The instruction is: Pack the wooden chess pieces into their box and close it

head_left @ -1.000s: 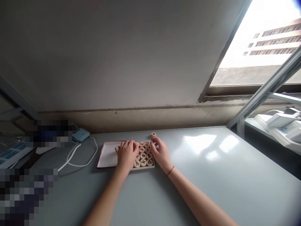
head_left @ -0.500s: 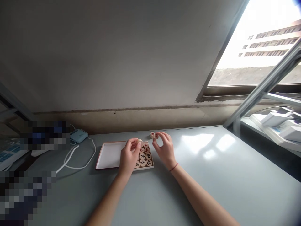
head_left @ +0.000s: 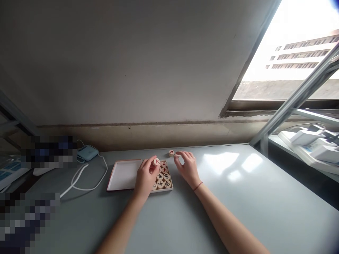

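Note:
My left hand (head_left: 145, 176) pinches a round wooden xiangqi piece (head_left: 156, 161) between thumb and fingers, its red character facing up. This hand is over the left part of a shallow open box (head_left: 172, 189). Flat rows of xiangqi pieces (head_left: 160, 176) with black and red characters fill the visible part of the box; my hand hides the rest. To the right, my right hand (head_left: 187, 166) curves thumb and forefinger toward each other, with a pale bit at the tips that I cannot make out. Just left of those fingertips, a red-marked xiangqi piece (head_left: 171, 153) lies on the table.
The box lid (head_left: 123, 176) lies beside the box, pale inside up. A light blue device (head_left: 88, 152) and white cable (head_left: 103, 176) are on the left of the grey table (head_left: 238, 211). Wall and window bound the back; metal posts stand at both sides.
The piece in my left hand has turned from edge-on to face-up. My right hand has drawn slightly right from the loose piece; the second piece seen at its fingertips no longer shows clearly.

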Demonstrator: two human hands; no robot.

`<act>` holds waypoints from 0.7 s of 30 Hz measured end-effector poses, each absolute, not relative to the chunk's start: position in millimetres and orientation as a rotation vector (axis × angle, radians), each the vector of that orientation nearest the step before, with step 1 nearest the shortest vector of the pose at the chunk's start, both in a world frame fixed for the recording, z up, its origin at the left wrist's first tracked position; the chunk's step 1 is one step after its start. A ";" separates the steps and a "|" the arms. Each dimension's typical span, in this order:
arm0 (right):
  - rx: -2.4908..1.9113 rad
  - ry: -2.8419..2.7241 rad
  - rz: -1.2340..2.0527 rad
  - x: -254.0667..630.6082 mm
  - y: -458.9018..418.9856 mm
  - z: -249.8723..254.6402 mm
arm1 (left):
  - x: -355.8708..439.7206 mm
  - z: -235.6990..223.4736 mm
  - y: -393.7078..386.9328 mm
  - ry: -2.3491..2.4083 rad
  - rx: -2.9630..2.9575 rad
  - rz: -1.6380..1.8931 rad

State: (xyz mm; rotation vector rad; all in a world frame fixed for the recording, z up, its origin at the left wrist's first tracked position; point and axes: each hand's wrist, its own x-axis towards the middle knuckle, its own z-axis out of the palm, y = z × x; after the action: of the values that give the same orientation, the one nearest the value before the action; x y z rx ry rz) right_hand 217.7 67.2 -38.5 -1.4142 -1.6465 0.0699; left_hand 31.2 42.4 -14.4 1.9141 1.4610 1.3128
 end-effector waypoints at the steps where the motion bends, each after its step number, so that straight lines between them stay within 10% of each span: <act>1: -1.298 -1.693 0.137 210.2 61.2 -33.1 | 31.3 -14.2 41.0 1.473 2.019 1.295; 21: -1.720 -1.660 0.028 239.7 90.9 -64.2 | 34.8 -12.4 35.4 1.431 2.416 1.196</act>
State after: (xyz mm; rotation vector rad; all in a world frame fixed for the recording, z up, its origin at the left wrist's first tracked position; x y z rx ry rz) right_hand 239.7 90.9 -64.2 -1.7199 -1.6600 0.0280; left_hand 34.8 35.4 -12.4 2.4157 1.4311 1.1960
